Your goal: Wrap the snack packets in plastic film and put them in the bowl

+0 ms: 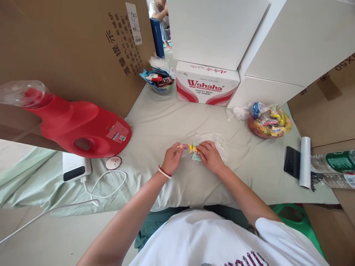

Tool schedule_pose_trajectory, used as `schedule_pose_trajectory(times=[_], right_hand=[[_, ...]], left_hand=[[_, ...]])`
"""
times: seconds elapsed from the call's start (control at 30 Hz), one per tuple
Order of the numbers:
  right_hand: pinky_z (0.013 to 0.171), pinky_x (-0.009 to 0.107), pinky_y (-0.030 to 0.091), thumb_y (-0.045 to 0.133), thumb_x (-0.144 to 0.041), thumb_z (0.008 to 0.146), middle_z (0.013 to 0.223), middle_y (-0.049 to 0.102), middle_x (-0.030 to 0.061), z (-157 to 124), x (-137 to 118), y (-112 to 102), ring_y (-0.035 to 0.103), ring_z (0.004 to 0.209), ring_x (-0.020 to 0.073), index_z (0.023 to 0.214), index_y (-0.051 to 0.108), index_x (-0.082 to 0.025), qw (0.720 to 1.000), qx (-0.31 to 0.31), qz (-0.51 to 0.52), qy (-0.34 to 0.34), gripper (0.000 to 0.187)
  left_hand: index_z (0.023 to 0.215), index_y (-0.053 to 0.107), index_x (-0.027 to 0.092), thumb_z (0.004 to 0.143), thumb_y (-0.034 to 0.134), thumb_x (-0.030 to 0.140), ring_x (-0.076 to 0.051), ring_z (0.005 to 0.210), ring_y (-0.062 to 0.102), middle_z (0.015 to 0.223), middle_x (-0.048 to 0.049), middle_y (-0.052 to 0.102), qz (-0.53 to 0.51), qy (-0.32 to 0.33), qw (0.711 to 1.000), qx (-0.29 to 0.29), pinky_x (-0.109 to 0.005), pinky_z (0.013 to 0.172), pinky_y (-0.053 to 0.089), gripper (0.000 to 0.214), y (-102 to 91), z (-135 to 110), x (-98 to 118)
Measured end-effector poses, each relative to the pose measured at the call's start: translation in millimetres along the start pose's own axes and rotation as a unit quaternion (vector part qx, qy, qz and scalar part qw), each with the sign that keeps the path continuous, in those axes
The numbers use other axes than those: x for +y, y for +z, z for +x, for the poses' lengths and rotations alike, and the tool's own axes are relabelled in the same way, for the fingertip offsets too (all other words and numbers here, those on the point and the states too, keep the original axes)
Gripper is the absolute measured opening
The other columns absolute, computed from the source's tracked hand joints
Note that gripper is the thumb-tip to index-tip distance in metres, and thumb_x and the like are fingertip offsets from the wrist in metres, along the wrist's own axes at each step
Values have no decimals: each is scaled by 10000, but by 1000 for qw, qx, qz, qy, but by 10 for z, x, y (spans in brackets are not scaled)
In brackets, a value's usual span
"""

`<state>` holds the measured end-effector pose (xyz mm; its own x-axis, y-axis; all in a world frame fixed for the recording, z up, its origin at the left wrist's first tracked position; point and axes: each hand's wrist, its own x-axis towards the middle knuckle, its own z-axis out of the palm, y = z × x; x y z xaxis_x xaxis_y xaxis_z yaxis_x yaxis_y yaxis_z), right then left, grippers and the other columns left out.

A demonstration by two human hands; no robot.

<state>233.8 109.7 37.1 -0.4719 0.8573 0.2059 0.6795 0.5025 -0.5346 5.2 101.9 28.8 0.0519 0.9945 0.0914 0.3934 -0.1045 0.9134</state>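
A clear plastic bag [220, 142] with green print lies on the cloth in front of me, under and between my hands. My left hand [172, 159], with a beaded bracelet at the wrist, is closed and seems to pinch the bag's left edge. My right hand [211, 156] rests over the bag, its thumb and fingers closed on a small yellow candy packet [192, 148]. The packet points towards my left fingertips and is partly covered by the right fingers.
Left stand a red detergent bottle [83, 125] and a white power bank [74, 168] with a cable. A Wahaba-style water carton [206, 83] stands behind. Snack bowls [162, 88] [256, 129] flank it. Right lie a black phone-like object [291, 162], a white roll [305, 162] and plastic bottles [318, 162].
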Motion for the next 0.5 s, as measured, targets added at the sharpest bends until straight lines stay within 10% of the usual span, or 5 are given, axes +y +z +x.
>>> schedule_pose_trajectory(times=[0.17, 0.33, 0.5], right_hand=[[1087, 521, 491, 443, -273, 1068, 1253, 676, 133, -32, 153, 298, 524, 1218, 319, 1353, 681, -233, 999, 32, 1, 35, 374], [1065, 485, 510, 463, -232, 1064, 1243, 682, 130, -69, 189, 364, 527, 1172, 297, 1358, 677, -207, 998, 61, 6, 18, 365], [1054, 461, 520, 463, -237, 1072, 1251, 679, 125, -66, 218, 361, 548, 1168, 281, 1391, 668, -244, 998, 51, 5, 20, 379]], left_hand=[[1192, 674, 169, 879, 657, 615, -213, 864, 698, 1183, -138, 707, 27, -174, 983, 49, -387, 825, 583, 545, 79, 162, -41], [742, 670, 204, 679, 806, 520, -190, 705, 626, 672, 1, 656, -20, -179, 983, -38, -310, 699, 500, 350, 204, 350, -22], [751, 648, 200, 682, 740, 569, -135, 589, 553, 619, 33, 602, -106, -196, 975, -2, -269, 578, 444, 386, 151, 321, -67]])
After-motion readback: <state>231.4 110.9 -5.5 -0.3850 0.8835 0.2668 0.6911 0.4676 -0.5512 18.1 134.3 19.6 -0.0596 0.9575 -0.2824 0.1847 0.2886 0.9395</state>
